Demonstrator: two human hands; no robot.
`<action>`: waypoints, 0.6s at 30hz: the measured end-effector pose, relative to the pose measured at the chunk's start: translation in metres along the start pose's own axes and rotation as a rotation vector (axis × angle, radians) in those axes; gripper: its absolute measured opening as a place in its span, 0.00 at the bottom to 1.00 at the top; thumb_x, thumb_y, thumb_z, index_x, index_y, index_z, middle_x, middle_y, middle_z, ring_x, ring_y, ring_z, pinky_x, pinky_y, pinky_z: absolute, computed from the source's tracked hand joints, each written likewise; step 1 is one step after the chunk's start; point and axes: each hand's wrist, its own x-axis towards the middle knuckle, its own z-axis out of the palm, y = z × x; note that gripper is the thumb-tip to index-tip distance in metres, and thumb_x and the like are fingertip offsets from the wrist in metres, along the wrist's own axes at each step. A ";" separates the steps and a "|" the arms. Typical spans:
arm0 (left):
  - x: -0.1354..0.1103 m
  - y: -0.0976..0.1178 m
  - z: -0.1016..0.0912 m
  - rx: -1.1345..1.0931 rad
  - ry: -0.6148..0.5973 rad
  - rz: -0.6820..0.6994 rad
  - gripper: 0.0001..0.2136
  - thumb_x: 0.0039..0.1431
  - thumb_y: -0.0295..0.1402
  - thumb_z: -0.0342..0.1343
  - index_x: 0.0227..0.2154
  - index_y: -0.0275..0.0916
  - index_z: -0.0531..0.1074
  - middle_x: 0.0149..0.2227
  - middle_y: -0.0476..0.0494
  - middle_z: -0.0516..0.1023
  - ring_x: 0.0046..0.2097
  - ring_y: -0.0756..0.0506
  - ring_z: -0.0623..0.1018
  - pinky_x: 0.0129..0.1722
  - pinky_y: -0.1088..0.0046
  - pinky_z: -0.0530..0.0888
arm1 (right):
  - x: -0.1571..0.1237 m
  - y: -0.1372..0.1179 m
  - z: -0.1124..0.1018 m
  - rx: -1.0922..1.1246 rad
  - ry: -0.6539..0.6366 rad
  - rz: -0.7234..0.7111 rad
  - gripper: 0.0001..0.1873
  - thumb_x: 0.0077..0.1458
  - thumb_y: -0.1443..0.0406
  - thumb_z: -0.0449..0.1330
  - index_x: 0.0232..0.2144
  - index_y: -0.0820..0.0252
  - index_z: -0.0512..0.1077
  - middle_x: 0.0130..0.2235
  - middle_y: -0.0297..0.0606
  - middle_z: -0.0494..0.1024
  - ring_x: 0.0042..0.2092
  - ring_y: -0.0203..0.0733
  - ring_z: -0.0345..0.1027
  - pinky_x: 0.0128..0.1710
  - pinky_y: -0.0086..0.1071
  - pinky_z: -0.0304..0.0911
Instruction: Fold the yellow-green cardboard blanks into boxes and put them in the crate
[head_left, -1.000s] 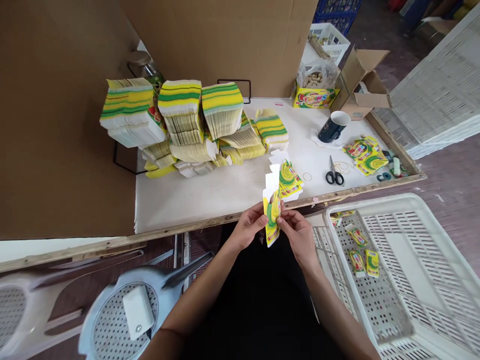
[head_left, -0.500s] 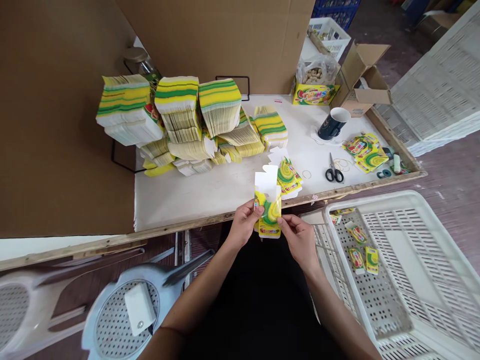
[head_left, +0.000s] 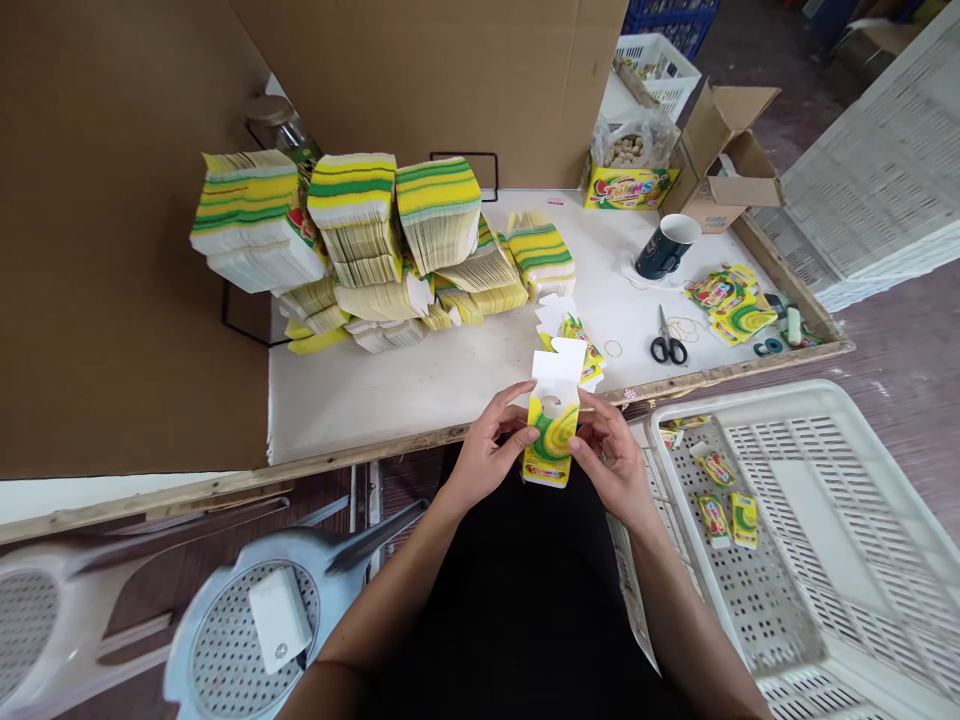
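Between both hands is a small yellow-and-green printed carton (head_left: 551, 440), its white flaps standing up at the far end. My left hand (head_left: 495, 445) grips its left edge, thumb on the printed face. On the opposite edge my right hand (head_left: 611, 460) holds it with thumb and fingers; some fingertips are hidden behind it. The carton is held just in front of the table edge. Just beyond it, partly covered, lie several flat cartons (head_left: 592, 360). Bundled stacks of flat cartons (head_left: 439, 210) stand farther back on the white table (head_left: 360, 390).
To my right, a white plastic basket (head_left: 795, 400) holds several small closed cartons (head_left: 744, 520). Black-handled scissors (head_left: 668, 345), a dark mug (head_left: 666, 247) and more flat cartons (head_left: 739, 305) are on the table's right. A blue stool (head_left: 247, 620) bearing a white device (head_left: 279, 618) stands lower left.
The carton has shifted slightly right and towards me and turned more upright. It looks more opened out, and my right hand's fingers now reach higher along its side.
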 end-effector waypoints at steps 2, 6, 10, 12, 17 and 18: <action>0.000 0.000 -0.001 -0.025 -0.059 -0.016 0.22 0.58 0.36 0.61 0.55 0.42 0.66 0.36 0.46 0.78 0.40 0.47 0.77 0.42 0.73 0.72 | 0.001 0.000 -0.003 0.001 -0.005 0.010 0.17 0.60 0.59 0.61 0.51 0.51 0.71 0.44 0.39 0.75 0.37 0.40 0.68 0.35 0.33 0.63; -0.003 -0.003 0.000 -0.018 -0.129 -0.029 0.16 0.55 0.35 0.64 0.45 0.40 0.68 0.37 0.45 0.78 0.39 0.47 0.77 0.41 0.73 0.73 | 0.004 0.001 -0.010 -0.044 -0.052 0.001 0.10 0.59 0.59 0.60 0.44 0.52 0.73 0.39 0.36 0.74 0.35 0.40 0.65 0.34 0.33 0.61; -0.006 -0.003 0.004 -0.078 -0.123 -0.065 0.26 0.56 0.36 0.63 0.55 0.43 0.62 0.40 0.43 0.79 0.40 0.46 0.79 0.43 0.71 0.74 | 0.007 0.001 -0.012 -0.084 -0.032 -0.036 0.06 0.58 0.63 0.61 0.40 0.53 0.73 0.37 0.35 0.73 0.34 0.39 0.62 0.34 0.33 0.59; -0.006 -0.003 0.004 -0.116 -0.120 -0.108 0.37 0.56 0.37 0.64 0.64 0.46 0.51 0.42 0.43 0.80 0.39 0.45 0.80 0.43 0.69 0.74 | 0.008 0.001 -0.011 -0.060 0.003 -0.022 0.10 0.57 0.63 0.61 0.43 0.52 0.72 0.38 0.36 0.73 0.33 0.39 0.62 0.33 0.33 0.60; -0.004 -0.004 -0.001 0.005 -0.123 -0.074 0.27 0.58 0.39 0.61 0.59 0.42 0.63 0.40 0.42 0.80 0.37 0.46 0.79 0.38 0.73 0.74 | 0.011 -0.001 -0.010 -0.130 -0.034 -0.035 0.16 0.57 0.63 0.61 0.49 0.51 0.74 0.44 0.37 0.75 0.32 0.38 0.62 0.32 0.34 0.59; -0.004 -0.005 -0.002 0.019 -0.118 -0.058 0.23 0.58 0.38 0.61 0.55 0.41 0.66 0.39 0.42 0.80 0.37 0.46 0.79 0.38 0.73 0.74 | 0.012 -0.003 -0.012 -0.150 -0.065 -0.051 0.15 0.58 0.63 0.60 0.48 0.50 0.75 0.44 0.37 0.75 0.33 0.39 0.63 0.32 0.34 0.59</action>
